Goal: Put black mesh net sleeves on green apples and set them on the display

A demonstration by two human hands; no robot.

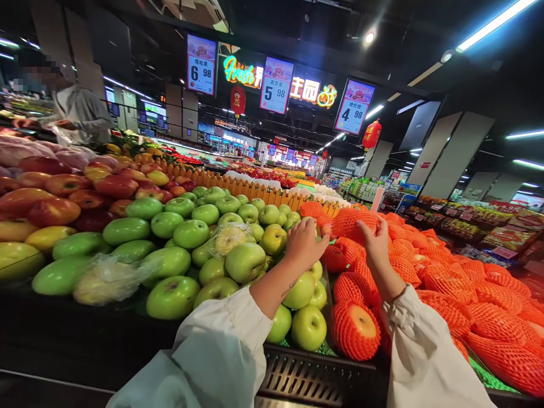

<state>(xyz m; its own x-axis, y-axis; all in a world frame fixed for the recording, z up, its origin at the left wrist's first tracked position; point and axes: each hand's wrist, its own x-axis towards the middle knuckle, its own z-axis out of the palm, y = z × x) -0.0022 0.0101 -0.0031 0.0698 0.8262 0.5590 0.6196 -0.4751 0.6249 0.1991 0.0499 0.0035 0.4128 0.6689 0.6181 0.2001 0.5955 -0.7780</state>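
Under a dark shop ceiling (263,20), an orange-netted fruit (351,222) lies between the right hand (377,245) and the left hand (302,245), its long axis running across. The right, nearer, overlaps one end; the left is just beside the other, green apples (309,327) below it. I cannot tell whether either grip is clamped.

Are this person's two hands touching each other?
Apart. The head view shows orange netting across the gap between the left hand and the right hand.
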